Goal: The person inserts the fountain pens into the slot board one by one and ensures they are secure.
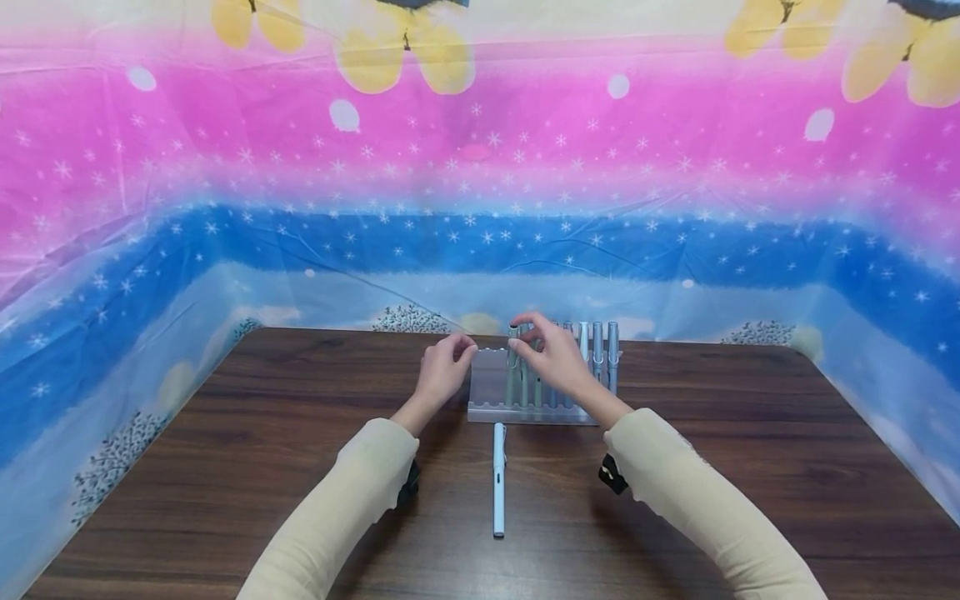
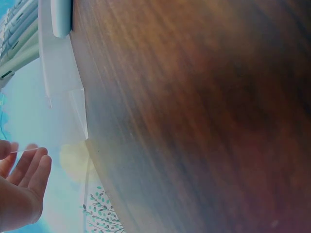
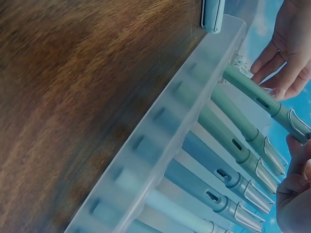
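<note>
A clear pen rack (image 1: 489, 379) with notched edges holds several upright pens in green, blue and silvery tones. My right hand (image 1: 553, 354) pinches the capped top of the leftmost green pen (image 3: 252, 92), whose lower end stands at the rack's bottom ledge. On the left, my left hand (image 1: 444, 367) pinches the rack's upper corner between thumb and fingers; the thin clear edge shows between them in the left wrist view. A light blue pen (image 1: 498, 483) with a clip lies on the table in front of the rack, pointing toward it.
The dark wood table (image 1: 315, 467) ends just behind the rack. A printed cloth (image 1: 480, 183) in pink and blue hangs around its back and sides. Other pens (image 1: 612, 350) fill the rack's right part.
</note>
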`<state>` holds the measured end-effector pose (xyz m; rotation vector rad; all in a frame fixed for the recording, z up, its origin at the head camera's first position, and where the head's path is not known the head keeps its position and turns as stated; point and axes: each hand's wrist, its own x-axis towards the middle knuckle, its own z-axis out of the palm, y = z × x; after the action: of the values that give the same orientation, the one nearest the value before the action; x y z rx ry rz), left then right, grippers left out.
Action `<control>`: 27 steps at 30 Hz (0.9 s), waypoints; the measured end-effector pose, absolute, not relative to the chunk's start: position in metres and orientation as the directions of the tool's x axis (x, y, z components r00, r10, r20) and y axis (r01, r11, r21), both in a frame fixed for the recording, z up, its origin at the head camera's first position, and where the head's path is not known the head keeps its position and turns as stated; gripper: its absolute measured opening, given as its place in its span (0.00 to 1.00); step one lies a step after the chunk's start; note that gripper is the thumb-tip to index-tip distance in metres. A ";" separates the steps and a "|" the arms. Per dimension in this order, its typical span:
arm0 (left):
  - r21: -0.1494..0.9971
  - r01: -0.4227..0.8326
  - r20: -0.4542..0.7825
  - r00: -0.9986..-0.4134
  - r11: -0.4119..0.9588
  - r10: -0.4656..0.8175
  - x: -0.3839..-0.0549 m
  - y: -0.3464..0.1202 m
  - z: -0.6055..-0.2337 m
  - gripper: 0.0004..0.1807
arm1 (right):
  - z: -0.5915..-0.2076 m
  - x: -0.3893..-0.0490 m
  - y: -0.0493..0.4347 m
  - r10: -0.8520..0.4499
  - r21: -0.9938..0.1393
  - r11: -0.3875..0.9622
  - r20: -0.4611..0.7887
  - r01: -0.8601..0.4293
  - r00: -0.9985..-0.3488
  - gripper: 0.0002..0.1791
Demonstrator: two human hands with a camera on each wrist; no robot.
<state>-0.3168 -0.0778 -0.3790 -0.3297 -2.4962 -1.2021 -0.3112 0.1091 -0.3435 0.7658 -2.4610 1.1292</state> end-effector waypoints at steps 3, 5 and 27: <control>0.704 0.353 0.406 -0.912 0.616 0.059 -0.317 -0.078 -0.379 0.07 | -0.344 -0.312 0.108 -0.329 -0.589 0.552 0.496 -0.590 -0.804 0.16; 0.705 0.351 0.403 -0.913 0.616 0.059 -0.317 -0.078 -0.379 0.07 | -0.346 -0.313 0.108 -0.333 -0.565 0.570 0.504 -0.596 -0.797 0.17; 0.703 0.338 0.395 -0.917 0.625 0.051 -0.318 -0.077 -0.379 0.08 | -0.353 -0.320 0.113 -0.383 -0.453 0.707 0.400 -0.543 -0.832 0.31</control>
<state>-0.3176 -0.0771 -0.3793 -0.3117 -2.5130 -1.1886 -0.3195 0.1127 -0.3528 0.7330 -2.6392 0.8281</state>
